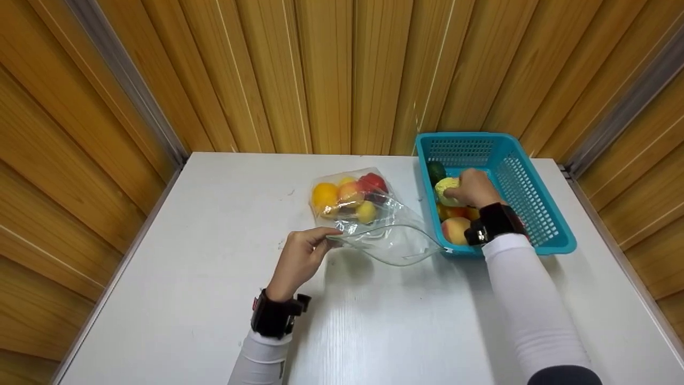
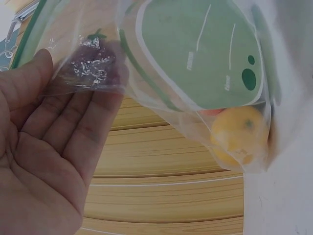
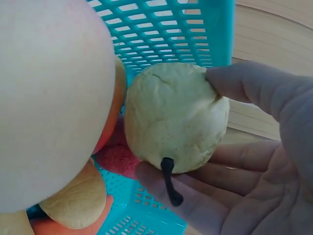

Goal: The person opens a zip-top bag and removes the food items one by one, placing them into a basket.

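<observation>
While the left hand (image 1: 303, 260) pinches one edge of the bag (image 1: 393, 246), left of the basket (image 1: 550, 249), the bag's mouth gapes, its other corner at the basket's near-left corner. Over the basket's left half, the right hand (image 1: 477, 188) holds a pear (image 3: 173, 115) between thumb and fingers, with room toward the basket's right side. Left of the basket, table (image 1: 403, 179) separates it from the bag's fruit (image 1: 350, 193).
</observation>
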Tool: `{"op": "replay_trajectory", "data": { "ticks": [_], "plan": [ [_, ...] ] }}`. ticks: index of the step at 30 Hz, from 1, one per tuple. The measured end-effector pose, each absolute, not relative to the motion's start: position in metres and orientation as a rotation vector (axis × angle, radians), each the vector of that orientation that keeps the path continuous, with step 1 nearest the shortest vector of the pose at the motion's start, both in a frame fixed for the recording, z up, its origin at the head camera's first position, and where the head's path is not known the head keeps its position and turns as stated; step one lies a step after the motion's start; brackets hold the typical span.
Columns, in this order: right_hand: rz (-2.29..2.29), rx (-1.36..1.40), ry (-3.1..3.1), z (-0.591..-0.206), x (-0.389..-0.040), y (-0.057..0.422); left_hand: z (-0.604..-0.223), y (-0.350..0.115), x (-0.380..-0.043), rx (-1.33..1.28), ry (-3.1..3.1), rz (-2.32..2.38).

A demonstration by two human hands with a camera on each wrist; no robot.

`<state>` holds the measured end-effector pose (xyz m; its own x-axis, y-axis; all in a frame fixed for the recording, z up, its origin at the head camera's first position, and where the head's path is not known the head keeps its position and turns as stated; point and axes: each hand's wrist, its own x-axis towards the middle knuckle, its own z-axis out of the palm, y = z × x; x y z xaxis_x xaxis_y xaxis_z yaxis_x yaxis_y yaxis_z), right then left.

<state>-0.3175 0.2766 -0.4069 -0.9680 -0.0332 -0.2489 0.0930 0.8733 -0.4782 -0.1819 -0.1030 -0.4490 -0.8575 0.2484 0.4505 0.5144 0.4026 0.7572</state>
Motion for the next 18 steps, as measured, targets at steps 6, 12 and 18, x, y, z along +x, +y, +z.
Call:
{"op": "replay_trajectory", "data": {
  "ticks": [6,12,18],
  "plan": [
    [-0.777,-0.043,2.871,-0.406,-0.315,0.281,-0.449,-0.103,-0.181,-0.664,-2.402,-1.419],
    [-0.772,-0.094,2.908,-0.401,-0.307,0.281,-0.448,-0.103,-0.181,-0.653,-2.420,-1.406],
    [-0.764,-0.159,2.911,-0.389,-0.293,0.274,-0.447,-0.101,-0.180,-0.649,-2.423,-1.399]
  ]
}}
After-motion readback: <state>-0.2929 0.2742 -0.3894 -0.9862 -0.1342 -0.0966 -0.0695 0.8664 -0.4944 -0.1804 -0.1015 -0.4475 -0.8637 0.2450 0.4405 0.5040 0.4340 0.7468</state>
